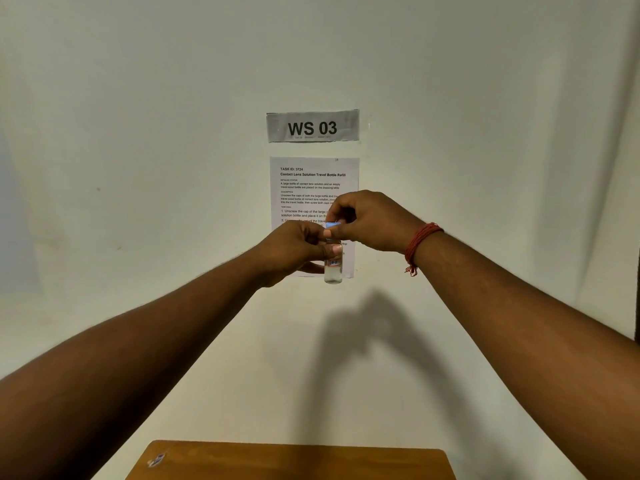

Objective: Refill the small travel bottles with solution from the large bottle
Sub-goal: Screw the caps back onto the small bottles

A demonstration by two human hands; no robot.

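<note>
Just under the right hand (pixel 367 221), whose thumb and fingers are pinched shut on a light blue cap (pixel 333 226), hangs a small clear bottle (pixel 333 270), held upright in the air well above the bench (pixel 291 460) and in front of a printed sheet (pixel 313 181) on the wall. The left hand (pixel 294 247) is closed around the bottle's upper body just below that cap, so its grip steadies the glass while the other works the top. Whether the cap is being loosened or tightened cannot be told from here, and the large bottle is out of view. To do this step well, I would judge that the lower grip should stay firm and still, keeping the bottle vertical so nothing spills, while the upper grip turns the cap squarely on its thread without tilting it. The bottle looks nearly empty below the lower grip, though the liquid level is hard to read.
</note>
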